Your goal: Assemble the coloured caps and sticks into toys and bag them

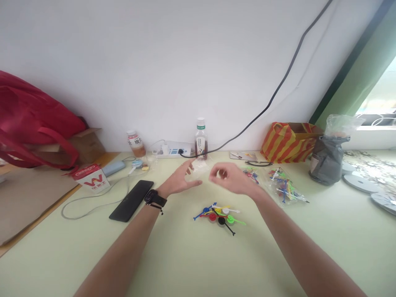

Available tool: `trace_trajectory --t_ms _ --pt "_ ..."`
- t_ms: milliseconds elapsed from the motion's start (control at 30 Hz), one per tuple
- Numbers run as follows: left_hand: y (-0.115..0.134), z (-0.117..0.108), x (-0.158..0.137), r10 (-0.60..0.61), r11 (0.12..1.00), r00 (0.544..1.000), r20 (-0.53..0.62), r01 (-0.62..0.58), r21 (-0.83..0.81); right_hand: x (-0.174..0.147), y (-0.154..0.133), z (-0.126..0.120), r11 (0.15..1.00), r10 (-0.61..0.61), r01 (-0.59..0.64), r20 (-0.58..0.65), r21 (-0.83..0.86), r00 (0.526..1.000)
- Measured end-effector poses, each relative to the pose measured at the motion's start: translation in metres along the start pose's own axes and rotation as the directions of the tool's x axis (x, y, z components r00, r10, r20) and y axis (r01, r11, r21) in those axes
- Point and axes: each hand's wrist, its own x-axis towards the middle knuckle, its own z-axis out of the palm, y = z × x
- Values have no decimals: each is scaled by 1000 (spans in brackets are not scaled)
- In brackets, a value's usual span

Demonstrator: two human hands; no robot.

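Observation:
My left hand (179, 181) is raised over the table, its thumb and fingers apart, with nothing seen in its grip. Opposite it, my right hand (230, 178) has its fingers curled round to the thumb; whatever they hold, if anything, is hidden. Between the two hands shows a clear plastic film or bag (200, 166), faint and blurred; I cannot tell whether a hand touches it. Below them on the table lies a loose cluster of plastic arrow spinners (221, 220) in blue, red, yellow, white, green and black, partly overlapping.
Clear bags of coloured spinners (286, 187) lie right. Behind stand a bottle (201, 142) and a power strip (175, 150) with a black cable. A black phone (131, 201), a red-and-white box (91, 179) and another bottle (136, 144) are left; a striped bag (286, 144) and grey bag (327, 159) right.

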Motion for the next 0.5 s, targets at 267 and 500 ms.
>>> trace_trajectory --t_ms 267,500 --pt "-2 -1 -1 -75 977 995 63 86 -195 -14 -17 70 964 23 134 572 -230 820" --pt "-5 -2 1 -105 963 982 155 139 -232 -8 -17 48 997 -45 63 299 -51 953"
